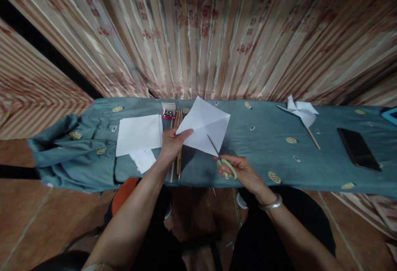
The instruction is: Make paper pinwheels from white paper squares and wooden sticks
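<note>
A square sheet of white paper (203, 118), creased along its diagonals, is pinched at its left corner by my left hand (173, 141), thumb on top. My right hand (237, 169) grips green-handled scissors (228, 169), whose blades lie at the sheet's lower corner and point toward its middle. Whether the blades are parted is hard to make out. Under and beside my left hand lie several thin wooden sticks (179, 165). Left of them is a stack of white paper (139, 134).
A small open box of metal pins (169, 111) stands behind the sticks. Paper scraps (143, 160) lie by the stack. To the right are a paper pinwheel on a stick (305, 114), a black phone (358, 149) and a blue-edged object (390, 115). A curtain (204, 35) hangs behind the cloth-covered table (260, 147).
</note>
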Available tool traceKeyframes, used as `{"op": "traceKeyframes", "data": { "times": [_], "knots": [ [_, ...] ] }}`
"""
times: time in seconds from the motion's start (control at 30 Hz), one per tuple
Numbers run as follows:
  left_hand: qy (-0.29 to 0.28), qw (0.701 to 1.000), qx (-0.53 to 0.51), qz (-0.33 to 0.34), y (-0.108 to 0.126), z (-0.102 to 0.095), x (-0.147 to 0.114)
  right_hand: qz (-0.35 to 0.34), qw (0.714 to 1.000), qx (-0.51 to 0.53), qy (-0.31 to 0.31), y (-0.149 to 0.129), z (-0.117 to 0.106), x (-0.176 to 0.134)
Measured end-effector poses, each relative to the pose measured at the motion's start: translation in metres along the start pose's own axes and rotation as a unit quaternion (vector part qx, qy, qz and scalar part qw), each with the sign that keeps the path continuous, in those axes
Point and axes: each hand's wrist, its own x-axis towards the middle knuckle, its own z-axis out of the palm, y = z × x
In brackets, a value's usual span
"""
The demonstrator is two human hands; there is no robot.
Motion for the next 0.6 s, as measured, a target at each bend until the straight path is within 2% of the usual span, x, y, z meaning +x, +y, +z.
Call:
{"op": "traceKeyframes", "data": {
  "times": [0.6],
  "knots": [
    [-0.021, 0.999, -0.027, -0.033, -0.0026, 0.0057, -0.0048, -0.014, 1.000, -0.017, -0.023, -0.0066, 0.0046, -0.0018]
  ]
}}
